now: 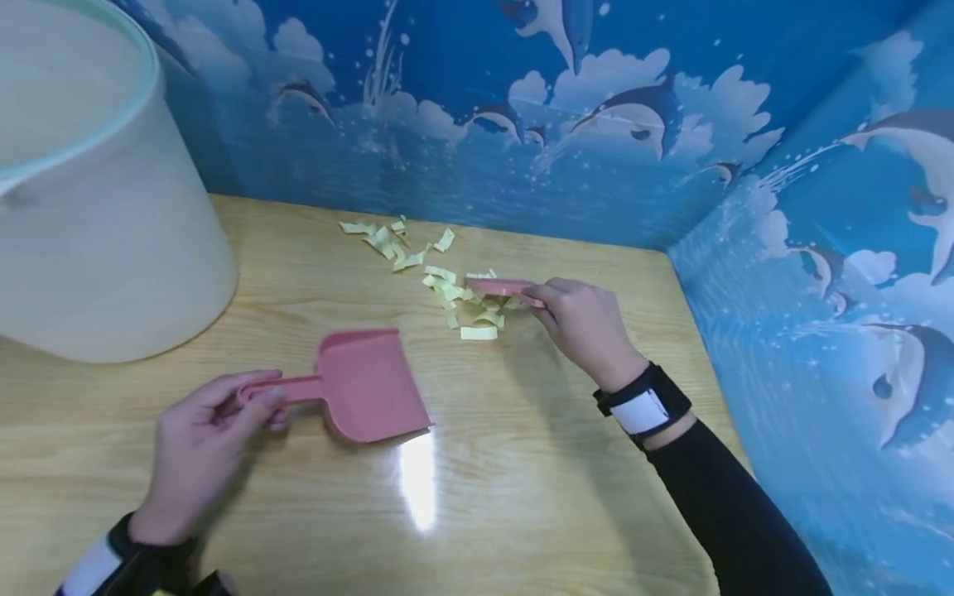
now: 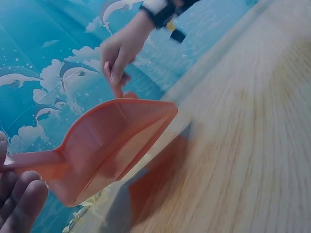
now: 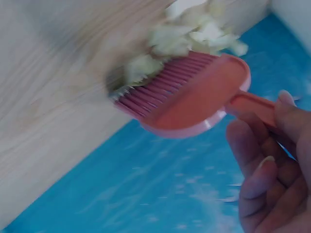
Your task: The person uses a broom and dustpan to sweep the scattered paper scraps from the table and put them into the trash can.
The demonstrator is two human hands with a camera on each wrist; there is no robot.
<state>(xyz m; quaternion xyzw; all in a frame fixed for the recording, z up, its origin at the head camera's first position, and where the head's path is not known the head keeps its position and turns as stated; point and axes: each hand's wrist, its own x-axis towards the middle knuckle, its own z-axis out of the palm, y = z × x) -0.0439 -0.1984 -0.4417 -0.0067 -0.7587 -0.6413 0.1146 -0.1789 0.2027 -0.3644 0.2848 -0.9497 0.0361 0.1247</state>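
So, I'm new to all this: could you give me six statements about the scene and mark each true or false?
1. The left hand holds the dustpan by its handle. True.
2. The right hand holds the brush at the pale scraps. True.
3. All the scraps lie inside the dustpan. False: they lie on the wooden surface, and none show in the dustpan.
4. The white bin stands at the right of the head view. False: it stands at the left.
5. The blue backdrop has dolphins on it. True.
6. The dustpan is green in the head view. False: it is pink.
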